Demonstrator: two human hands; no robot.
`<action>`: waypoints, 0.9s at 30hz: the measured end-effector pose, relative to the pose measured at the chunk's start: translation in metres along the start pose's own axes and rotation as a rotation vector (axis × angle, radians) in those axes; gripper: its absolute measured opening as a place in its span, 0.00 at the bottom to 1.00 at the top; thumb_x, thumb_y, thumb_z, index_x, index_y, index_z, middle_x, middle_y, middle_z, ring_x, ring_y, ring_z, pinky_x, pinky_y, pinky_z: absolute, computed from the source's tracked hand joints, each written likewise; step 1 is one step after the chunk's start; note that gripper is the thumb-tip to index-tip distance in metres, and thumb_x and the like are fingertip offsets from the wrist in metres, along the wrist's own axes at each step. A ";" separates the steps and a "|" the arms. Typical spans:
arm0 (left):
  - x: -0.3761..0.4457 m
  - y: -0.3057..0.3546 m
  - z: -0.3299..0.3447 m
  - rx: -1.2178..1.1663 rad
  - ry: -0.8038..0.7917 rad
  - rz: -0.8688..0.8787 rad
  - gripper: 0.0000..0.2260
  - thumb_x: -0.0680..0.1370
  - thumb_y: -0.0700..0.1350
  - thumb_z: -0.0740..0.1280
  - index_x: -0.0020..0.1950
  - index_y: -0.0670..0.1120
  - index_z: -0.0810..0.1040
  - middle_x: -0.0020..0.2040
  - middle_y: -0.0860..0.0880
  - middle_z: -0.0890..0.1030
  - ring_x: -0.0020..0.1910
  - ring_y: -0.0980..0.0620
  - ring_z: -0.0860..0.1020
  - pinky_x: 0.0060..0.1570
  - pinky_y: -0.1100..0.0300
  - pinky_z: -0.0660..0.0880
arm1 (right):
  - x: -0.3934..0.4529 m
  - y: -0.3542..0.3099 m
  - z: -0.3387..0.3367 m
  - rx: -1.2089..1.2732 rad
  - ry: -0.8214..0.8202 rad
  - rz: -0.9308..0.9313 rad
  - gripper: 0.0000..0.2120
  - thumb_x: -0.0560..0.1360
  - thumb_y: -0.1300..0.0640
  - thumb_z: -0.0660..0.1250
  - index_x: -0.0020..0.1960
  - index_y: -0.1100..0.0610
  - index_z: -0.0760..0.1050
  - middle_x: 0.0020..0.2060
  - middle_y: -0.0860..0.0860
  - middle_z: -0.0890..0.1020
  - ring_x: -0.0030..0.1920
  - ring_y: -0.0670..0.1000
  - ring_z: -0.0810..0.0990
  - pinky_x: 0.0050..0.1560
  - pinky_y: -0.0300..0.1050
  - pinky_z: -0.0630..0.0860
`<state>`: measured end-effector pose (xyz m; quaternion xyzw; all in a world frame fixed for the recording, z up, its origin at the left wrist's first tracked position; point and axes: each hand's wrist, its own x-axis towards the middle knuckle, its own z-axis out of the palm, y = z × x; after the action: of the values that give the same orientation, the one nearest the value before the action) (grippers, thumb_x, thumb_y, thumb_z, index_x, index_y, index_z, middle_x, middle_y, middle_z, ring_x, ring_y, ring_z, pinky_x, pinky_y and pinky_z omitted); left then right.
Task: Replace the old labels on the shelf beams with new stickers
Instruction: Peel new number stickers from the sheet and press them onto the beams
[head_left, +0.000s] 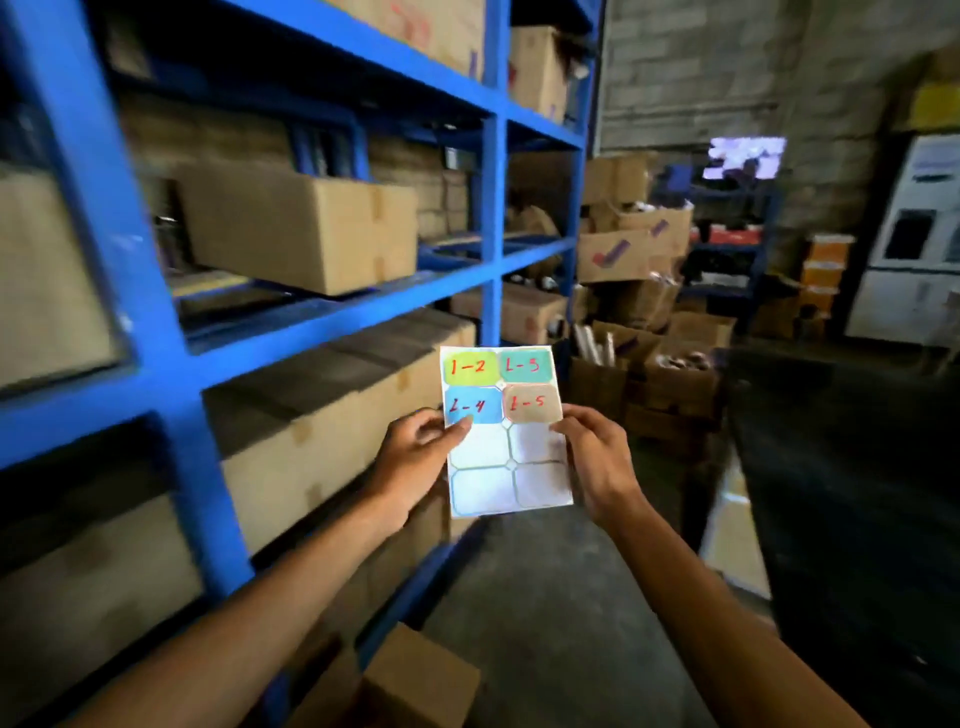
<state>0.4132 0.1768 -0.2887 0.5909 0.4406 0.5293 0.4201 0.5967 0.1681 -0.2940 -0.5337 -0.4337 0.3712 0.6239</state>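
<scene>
The sticker sheet (506, 431) is held upright in the aisle beside the blue shelf rack (171, 332), four coloured stickers at its top. The left hand (415, 457) pinches its left edge and the right hand (597, 457) its right edge, each grip closed on paper. Cardboard boxes (296, 228) fill the shelves.

Two bare forearms in view, no sleeves showing. Left hand (415, 457) and right hand (597, 457) are ungloved. No rings, watch or bands visible on either wrist.
</scene>
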 end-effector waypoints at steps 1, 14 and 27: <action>0.000 0.009 -0.021 -0.003 0.038 0.026 0.06 0.76 0.39 0.67 0.49 0.36 0.78 0.43 0.45 0.83 0.32 0.65 0.79 0.34 0.72 0.73 | -0.001 -0.008 0.023 0.021 -0.044 -0.015 0.08 0.69 0.63 0.64 0.45 0.58 0.80 0.44 0.59 0.83 0.43 0.55 0.79 0.47 0.53 0.76; -0.061 0.110 -0.274 0.160 0.467 0.309 0.06 0.76 0.37 0.67 0.51 0.39 0.79 0.46 0.46 0.83 0.38 0.62 0.81 0.40 0.67 0.78 | -0.095 -0.129 0.271 -0.225 -0.239 -0.785 0.17 0.72 0.57 0.67 0.60 0.58 0.74 0.59 0.57 0.74 0.61 0.56 0.72 0.63 0.55 0.70; -0.149 0.184 -0.395 0.308 0.574 0.455 0.06 0.75 0.37 0.68 0.47 0.47 0.79 0.45 0.52 0.84 0.43 0.54 0.83 0.44 0.58 0.81 | -0.206 -0.217 0.411 -0.241 -0.325 -1.133 0.16 0.76 0.55 0.61 0.61 0.60 0.75 0.66 0.54 0.70 0.66 0.52 0.65 0.57 0.38 0.55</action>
<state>0.0267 -0.0024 -0.1157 0.5575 0.4721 0.6804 0.0581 0.1395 0.0857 -0.0869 -0.2230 -0.7794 0.0058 0.5854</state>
